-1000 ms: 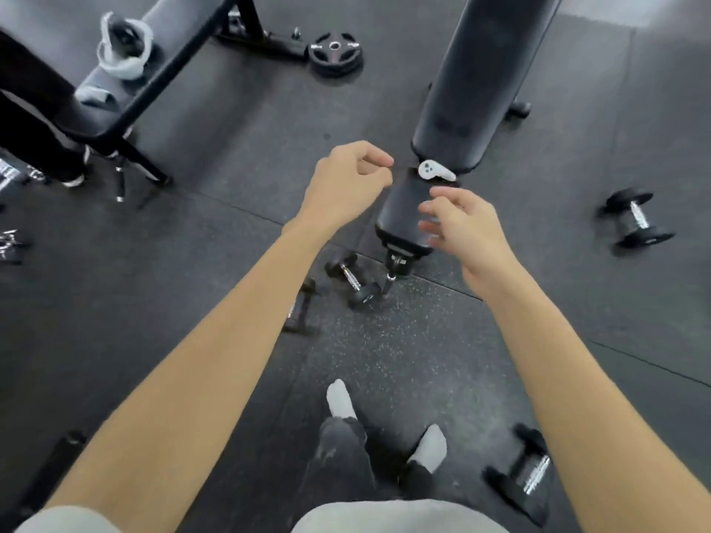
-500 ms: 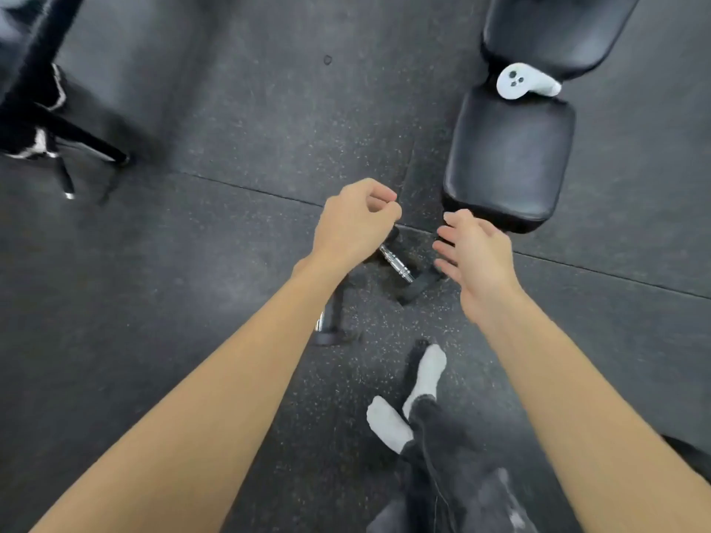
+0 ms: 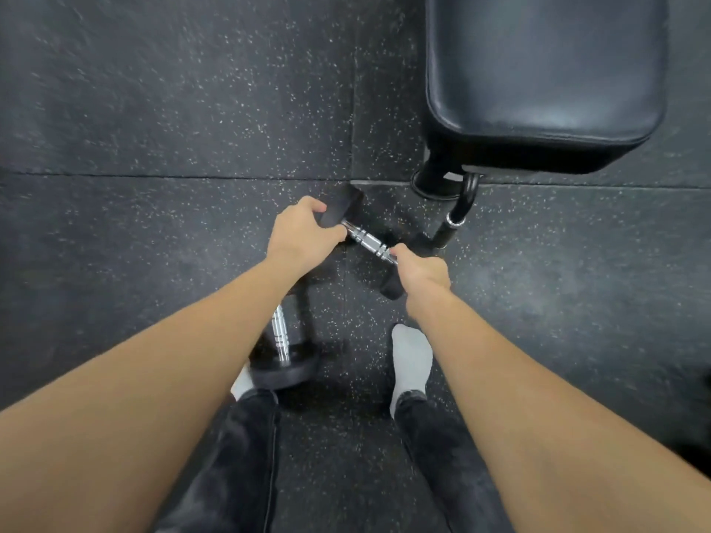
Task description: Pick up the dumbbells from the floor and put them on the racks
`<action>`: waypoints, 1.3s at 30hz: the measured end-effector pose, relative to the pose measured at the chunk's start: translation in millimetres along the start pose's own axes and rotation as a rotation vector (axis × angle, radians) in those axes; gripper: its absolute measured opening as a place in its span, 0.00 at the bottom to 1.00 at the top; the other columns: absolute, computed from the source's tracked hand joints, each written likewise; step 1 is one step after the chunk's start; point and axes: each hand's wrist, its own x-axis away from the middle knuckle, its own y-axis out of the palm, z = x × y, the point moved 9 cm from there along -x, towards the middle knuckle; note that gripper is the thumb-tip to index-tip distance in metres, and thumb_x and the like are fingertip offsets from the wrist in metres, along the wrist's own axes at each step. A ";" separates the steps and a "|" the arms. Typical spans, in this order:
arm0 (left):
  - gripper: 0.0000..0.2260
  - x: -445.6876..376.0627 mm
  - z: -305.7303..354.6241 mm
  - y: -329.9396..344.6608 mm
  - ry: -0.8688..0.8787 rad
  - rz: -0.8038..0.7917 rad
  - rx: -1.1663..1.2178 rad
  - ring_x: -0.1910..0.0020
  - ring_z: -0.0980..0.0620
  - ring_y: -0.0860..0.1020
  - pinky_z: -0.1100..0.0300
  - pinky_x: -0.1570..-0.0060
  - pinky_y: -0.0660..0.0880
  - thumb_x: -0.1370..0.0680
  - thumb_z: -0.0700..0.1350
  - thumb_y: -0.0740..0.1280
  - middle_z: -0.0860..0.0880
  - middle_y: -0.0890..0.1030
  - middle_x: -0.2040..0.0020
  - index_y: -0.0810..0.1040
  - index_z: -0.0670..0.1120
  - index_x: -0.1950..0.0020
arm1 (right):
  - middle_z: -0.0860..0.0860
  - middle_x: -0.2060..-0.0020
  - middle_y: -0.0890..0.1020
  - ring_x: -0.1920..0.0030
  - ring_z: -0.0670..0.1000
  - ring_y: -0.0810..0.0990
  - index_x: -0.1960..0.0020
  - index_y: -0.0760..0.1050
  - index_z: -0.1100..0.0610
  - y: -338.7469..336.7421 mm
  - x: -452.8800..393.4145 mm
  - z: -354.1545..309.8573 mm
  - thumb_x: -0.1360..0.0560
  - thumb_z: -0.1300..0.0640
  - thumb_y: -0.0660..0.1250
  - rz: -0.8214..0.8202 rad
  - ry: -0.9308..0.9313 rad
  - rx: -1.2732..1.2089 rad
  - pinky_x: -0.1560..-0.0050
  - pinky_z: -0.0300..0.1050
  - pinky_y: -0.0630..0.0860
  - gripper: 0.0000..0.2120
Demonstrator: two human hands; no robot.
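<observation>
Looking straight down: nearest are two socked feet (image 3: 411,359) on the speckled rubber floor (image 3: 154,109), and a second dumbbell (image 3: 282,352) lying just left of them, partly under the left forearm, chrome handle running roughly away from the person, one black head beside the left foot. Landmark is the target dumbbell (image 3: 369,242), just beyond the feet, on or barely off the floor, can't tell which. Its long axis runs diagonally, far-left to near-right. Left hand (image 3: 304,234) is curled over the far-left head, fingers wrapped onto the black end. Right hand (image 3: 423,269) is closed around the near-right end where handle meets head, so that head is mostly hidden. Both hands are on it, neither clearly nearer; the middle of the handle is bare between them. Look: ringed chrome handle, matte black rubbery heads, small size. Judgement: grasp step, lift not yet clearly begun; the two-end hold should keep the bar level going up. Beyond the dumbbell to the right is a black padded bench seat (image 3: 546,71) with its foot and frame tube close to the near-right head, so a snag risk on the lift. No rack in view.
</observation>
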 end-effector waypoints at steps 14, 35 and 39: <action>0.22 -174.6 -34.3 100.3 -0.085 -0.211 -0.239 0.53 0.45 0.79 0.55 0.55 0.81 0.35 0.46 0.78 0.43 0.79 0.46 0.77 0.42 0.44 | 0.61 0.46 0.82 0.50 0.60 0.79 0.51 0.76 0.64 44.8 -161.0 51.8 0.38 0.63 0.81 0.193 0.183 -0.108 0.47 0.50 0.80 0.20; 0.27 67.7 36.2 -62.0 -0.140 -0.103 0.048 0.49 0.46 0.80 0.60 0.64 0.76 0.41 0.41 0.78 0.44 0.82 0.46 0.81 0.43 0.42 | 0.55 0.45 0.83 0.52 0.55 0.79 0.39 0.79 0.59 -96.8 100.8 -44.6 0.37 0.67 0.78 0.147 -0.234 0.093 0.59 0.44 0.77 0.27; 0.33 150.7 79.9 -127.4 -0.079 -0.014 0.114 0.44 0.44 0.79 0.56 0.55 0.81 0.42 0.40 0.77 0.43 0.81 0.41 0.79 0.43 0.36 | 0.54 0.51 0.83 0.65 0.46 0.73 0.44 0.80 0.57 -141.1 198.1 -79.2 0.38 0.68 0.77 0.113 -0.354 0.091 0.72 0.36 0.66 0.23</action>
